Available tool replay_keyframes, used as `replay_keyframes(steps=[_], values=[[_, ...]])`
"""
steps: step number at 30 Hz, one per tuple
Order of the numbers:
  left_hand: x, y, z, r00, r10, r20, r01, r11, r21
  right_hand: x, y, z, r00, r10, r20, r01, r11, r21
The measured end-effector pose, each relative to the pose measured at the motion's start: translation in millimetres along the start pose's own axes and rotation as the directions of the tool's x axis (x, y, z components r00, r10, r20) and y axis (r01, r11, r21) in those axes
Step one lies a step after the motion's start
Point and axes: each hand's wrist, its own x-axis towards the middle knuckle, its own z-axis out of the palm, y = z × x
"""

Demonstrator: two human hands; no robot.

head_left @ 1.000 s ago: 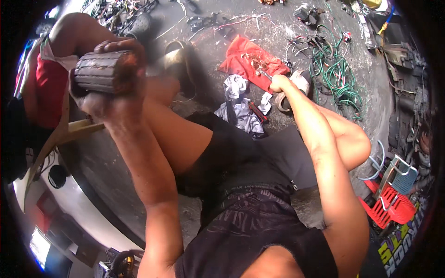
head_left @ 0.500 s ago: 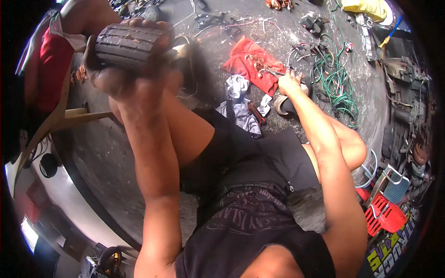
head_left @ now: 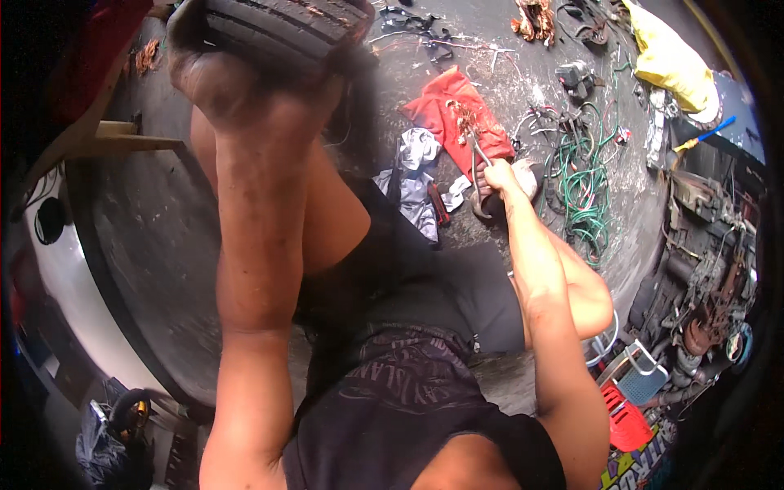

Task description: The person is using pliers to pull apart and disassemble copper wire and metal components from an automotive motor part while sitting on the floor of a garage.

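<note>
Raised at the upper left, close to me, my left hand [head_left: 253, 94] is closed around a dark, grooved, cylindrical metal piece [head_left: 282, 31]; the top of the picture cuts part of it off. My right hand [head_left: 500, 175] reaches down to the floor, its fingers wrapped on a handle of long-handled pliers [head_left: 475, 155]. The jaws of the pliers lie over a red cloth [head_left: 437, 96], against a small heap of copper wire scraps [head_left: 461, 114]. A curved handle end sticks out beside the hand. Left of it are a grey-white cloth [head_left: 418, 149] and a red-and-black tool [head_left: 441, 204].
Tangled green wires [head_left: 584, 196] spread right of my right hand. Beyond lie a dark metal part [head_left: 576, 80], a copper wire bundle [head_left: 535, 20] and a yellow sack [head_left: 674, 65]. Machine parts [head_left: 694, 269] and a red plastic chair [head_left: 625, 420] line the right side.
My left hand has lifted the grooved metal piece higher and nearer to me. My right hand has turned the pliers, so both handles now show. The whole view has shifted slightly.
</note>
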Motion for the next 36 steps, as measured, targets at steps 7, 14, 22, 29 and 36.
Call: replay_keyframes(steps=[7, 14, 22, 29, 36], values=[[2, -1, -7, 0.993, 0.111, -0.029, -0.108, 0.99, 0.09, -25, -3, 30, 0.929, 0.069, 0.365, -0.277, 0.782, 0.559], [0, -3, 4, 0.998, -0.055, -0.039, 0.059, 0.99, 0.127, -41, 8, 51, 0.831, -0.108, 0.545, -0.292, 0.751, 0.593], [16, -11, -22, 0.994, -0.104, -0.035, 0.107, 0.991, 0.084, -123, -48, -5, 0.773, -0.617, -0.151, 0.6, 0.633, 0.489], [14, -47, -10, 0.922, -0.326, 0.209, 0.342, 0.939, -0.045, -280, -150, -147, 0.265, -0.954, -0.142, 0.903, 0.194, 0.384], [7, -68, 13, 0.904, -0.377, 0.202, 0.412, 0.895, -0.172, -316, -153, -109, 0.334, -0.874, -0.352, 0.938, 0.346, 0.032]])
